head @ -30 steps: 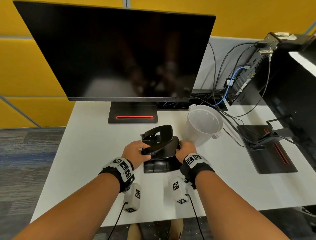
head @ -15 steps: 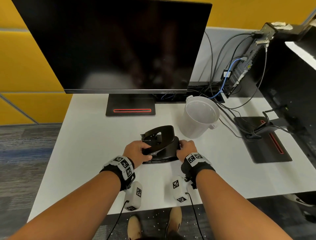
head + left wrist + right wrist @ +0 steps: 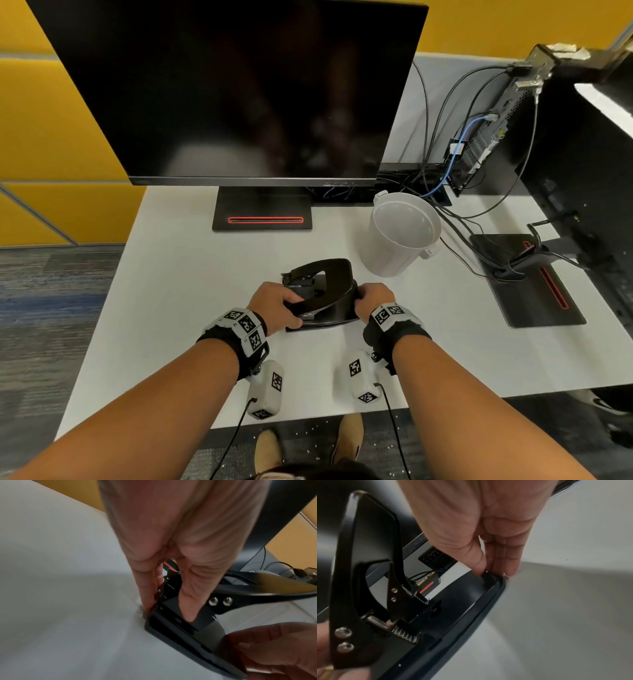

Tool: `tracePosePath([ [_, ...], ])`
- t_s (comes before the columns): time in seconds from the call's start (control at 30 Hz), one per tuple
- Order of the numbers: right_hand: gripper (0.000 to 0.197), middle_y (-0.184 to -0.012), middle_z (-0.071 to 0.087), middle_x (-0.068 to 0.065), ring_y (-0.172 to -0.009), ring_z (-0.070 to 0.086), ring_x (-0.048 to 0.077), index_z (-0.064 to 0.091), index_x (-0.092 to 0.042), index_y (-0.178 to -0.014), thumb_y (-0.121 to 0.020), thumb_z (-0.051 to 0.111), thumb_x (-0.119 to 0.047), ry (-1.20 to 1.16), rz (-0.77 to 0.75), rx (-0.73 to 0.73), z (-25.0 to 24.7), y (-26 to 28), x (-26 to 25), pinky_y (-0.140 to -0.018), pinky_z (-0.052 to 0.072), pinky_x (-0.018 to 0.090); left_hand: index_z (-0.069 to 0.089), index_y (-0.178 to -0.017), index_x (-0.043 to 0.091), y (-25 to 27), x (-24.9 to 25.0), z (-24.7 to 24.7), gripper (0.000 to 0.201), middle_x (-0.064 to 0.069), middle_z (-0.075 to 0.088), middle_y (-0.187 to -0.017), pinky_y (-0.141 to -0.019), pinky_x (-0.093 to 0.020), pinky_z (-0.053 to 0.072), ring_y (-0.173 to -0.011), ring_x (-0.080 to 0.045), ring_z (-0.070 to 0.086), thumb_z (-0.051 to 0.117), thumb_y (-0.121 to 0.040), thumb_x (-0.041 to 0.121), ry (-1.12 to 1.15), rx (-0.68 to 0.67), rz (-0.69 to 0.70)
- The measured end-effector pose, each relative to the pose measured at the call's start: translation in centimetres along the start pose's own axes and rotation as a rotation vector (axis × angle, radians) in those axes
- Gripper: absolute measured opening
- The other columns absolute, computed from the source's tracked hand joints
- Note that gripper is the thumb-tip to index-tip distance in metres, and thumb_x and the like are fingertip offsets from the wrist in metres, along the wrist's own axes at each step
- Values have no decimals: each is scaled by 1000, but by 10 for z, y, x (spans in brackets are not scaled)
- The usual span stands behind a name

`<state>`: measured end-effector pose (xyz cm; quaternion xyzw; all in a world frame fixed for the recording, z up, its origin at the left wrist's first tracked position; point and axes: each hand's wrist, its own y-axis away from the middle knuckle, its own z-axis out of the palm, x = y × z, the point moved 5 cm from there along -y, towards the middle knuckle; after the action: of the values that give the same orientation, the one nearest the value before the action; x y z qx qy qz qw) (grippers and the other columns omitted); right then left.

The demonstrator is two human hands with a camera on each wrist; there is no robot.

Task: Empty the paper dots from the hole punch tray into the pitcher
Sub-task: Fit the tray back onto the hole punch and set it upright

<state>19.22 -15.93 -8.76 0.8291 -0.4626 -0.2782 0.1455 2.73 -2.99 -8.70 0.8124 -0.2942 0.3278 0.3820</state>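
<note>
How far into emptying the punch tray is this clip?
Done: nothing visible; the pitcher stands upright on the desk and looks empty. In hand: the left hand and right hand grip the ends of the hole punch, which sits on the desk. Left: freeing the tray, tipping it into the pitcher.

No legible text, brand name or number appears in any view. The wristbands (image 3: pixel 245 327) and the wrist camera housings (image 3: pixel 359 377) carry black-and-white square fiducial markers, which hold no readable characters. A dark panel (image 3: pixel 435 557) behind the hole punch bears small white markings, too blurred to read
</note>
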Motion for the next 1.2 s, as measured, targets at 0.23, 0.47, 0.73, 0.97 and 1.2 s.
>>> tracePosePath([
  [0.23, 26, -112, 68, 13, -106, 63, 29, 67, -4, -108, -90, 51, -12, 10, 43, 9, -3, -1, -1, -84, 48, 28, 66, -87, 12, -3, -9, -13, 30, -8, 62, -104, -97, -45, 52, -107, -33, 60, 46, -83, -9, 125, 163, -214],
  [0.47, 28, -111, 68, 13, -102, 64, 28, 66, -4, -107, -91, 54, -23, -13, 93, -29, -1, -3, 0, -74, 43, 25, 55, -126, 11, -7, -15, -9, 41, -16, 58, -124, -86, -48, 58, -109, -37, 62, 54, -87, -1, 347, 172, -384],
  [0.73, 35, -113, 67, 15, -92, 61, 28, 64, -4, -113, -88, 57, -26, -126, 113, -81, 2, 0, 4, -74, 43, 27, 65, -101, 1, -9, -12, -5, 27, -22, 60, -115, -90, -54, 55, -110, -38, 61, 49, -85, -14, 470, 92, -427],
  [0.97, 31, -118, 61, 17, -102, 65, 38, 54, -5, -119, -90, 54, -14, -431, 122, -109, 1, 5, -3, -83, 58, 46, 64, -80, 3, -7, -12, -5, 30, -23, 64, -104, -88, -53, 56, -95, -35, 64, 42, -87, -17, 493, 78, -433],
  [1.2, 30, -124, 54, 24, -108, 60, 44, 47, -7, -125, -95, 44, -4, -707, 131, -84, -12, 5, -20, -80, 57, 54, 60, -121, 2, -6, -13, -7, 30, -20, 64, -123, -80, -42, 55, -103, -27, 62, 47, -95, -4, 654, 79, -442],
])
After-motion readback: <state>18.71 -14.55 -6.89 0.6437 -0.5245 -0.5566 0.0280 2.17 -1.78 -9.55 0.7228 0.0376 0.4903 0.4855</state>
